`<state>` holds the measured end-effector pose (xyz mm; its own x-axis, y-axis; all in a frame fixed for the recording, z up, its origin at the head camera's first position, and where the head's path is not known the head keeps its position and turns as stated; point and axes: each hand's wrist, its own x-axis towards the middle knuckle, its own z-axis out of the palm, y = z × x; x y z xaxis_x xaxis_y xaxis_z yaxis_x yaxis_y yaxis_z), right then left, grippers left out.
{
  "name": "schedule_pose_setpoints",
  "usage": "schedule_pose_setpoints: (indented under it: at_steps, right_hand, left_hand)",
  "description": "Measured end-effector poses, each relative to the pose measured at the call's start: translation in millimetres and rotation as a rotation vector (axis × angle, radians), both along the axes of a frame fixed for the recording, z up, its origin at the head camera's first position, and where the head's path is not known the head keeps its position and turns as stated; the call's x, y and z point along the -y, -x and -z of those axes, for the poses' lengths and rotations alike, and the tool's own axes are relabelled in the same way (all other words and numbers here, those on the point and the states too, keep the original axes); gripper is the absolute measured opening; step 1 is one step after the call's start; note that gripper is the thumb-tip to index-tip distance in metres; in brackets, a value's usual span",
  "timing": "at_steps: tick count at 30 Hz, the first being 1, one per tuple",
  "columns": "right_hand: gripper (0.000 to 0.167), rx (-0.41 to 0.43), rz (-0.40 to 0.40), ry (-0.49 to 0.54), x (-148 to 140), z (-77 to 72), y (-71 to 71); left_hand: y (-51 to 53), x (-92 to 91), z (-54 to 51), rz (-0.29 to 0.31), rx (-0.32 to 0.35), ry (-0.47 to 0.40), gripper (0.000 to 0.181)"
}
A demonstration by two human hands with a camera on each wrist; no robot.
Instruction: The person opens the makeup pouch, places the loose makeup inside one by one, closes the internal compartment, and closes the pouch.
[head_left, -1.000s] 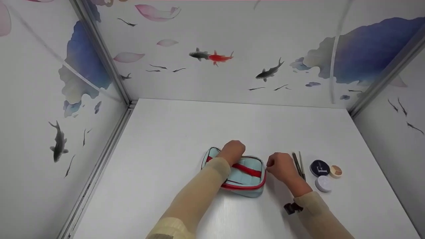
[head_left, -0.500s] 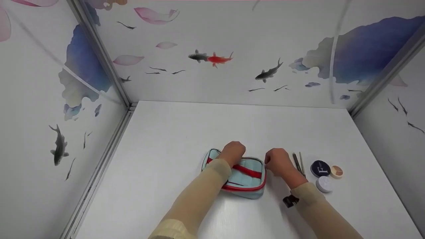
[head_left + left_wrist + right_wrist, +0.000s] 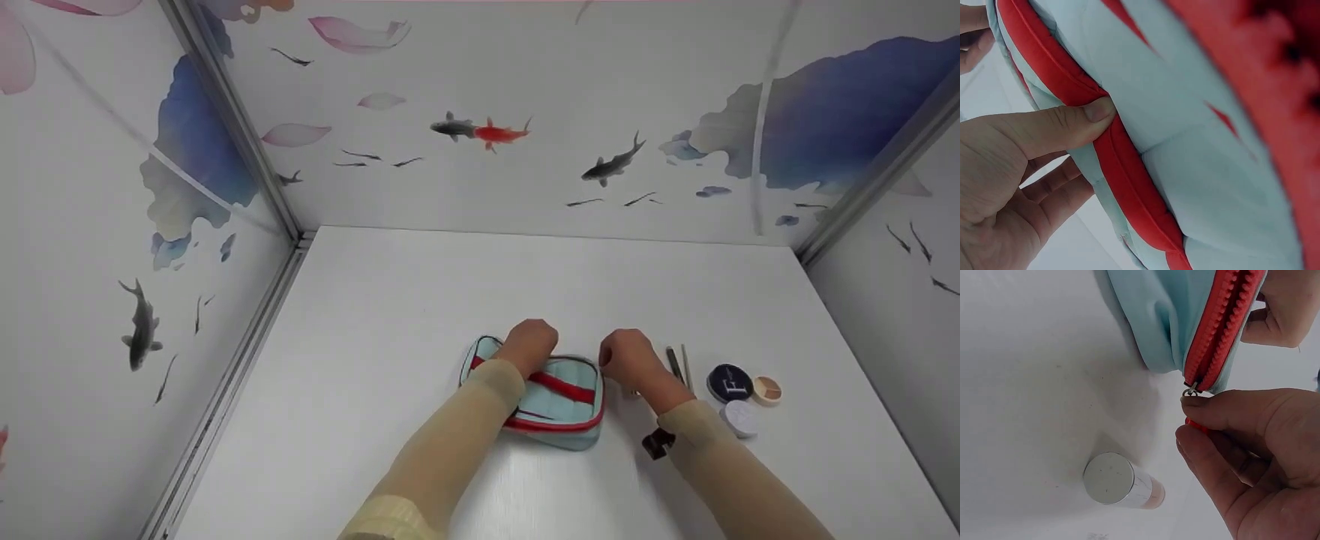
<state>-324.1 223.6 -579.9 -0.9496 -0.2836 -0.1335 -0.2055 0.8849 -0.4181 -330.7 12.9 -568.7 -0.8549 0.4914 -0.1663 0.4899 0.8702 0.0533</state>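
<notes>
A light-blue cosmetic bag (image 3: 562, 435) with red trim sits on the white table. My left hand (image 3: 531, 345) grips its top: in the left wrist view the thumb presses the red strap (image 3: 1129, 180) while the other fingers go behind the fabric. At the bag's right end my right hand (image 3: 631, 361) pinches the zipper pull (image 3: 1195, 424) between thumb and forefinger. The red zipper (image 3: 1221, 332) shows its two rows of teeth apart, with the slider (image 3: 1192, 389) at the corner. Inside the bag nothing can be made out.
Right of my right hand lie two slim pencil-like sticks (image 3: 687, 367), a dark round case (image 3: 730, 383), a small pan of tan shades (image 3: 766, 391) and a white round case (image 3: 741, 418). A white-capped bottle (image 3: 1109, 478) is near the bag. Printed walls (image 3: 450, 187) enclose the table.
My right hand has moved a little farther from me along the bag's right end. The left hand and the bag stay in nearly the same place.
</notes>
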Motion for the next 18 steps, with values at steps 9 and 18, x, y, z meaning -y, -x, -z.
schedule_pose_setpoints:
  at_steps: [9, 18]
  right_hand:
    - [0.011, 0.026, -0.023, 0.013, 3, 3.3, 12.5]
    - [0.009, 0.105, -0.039, 0.048, 5, 7.1, 30.2]
  left_hand:
    - [-1.8, 2.5, -4.3, -0.019, 0.006, 0.014, 0.023]
    - [1.6, 1.4, 3.0, -0.036, -0.001, 0.012, 0.022]
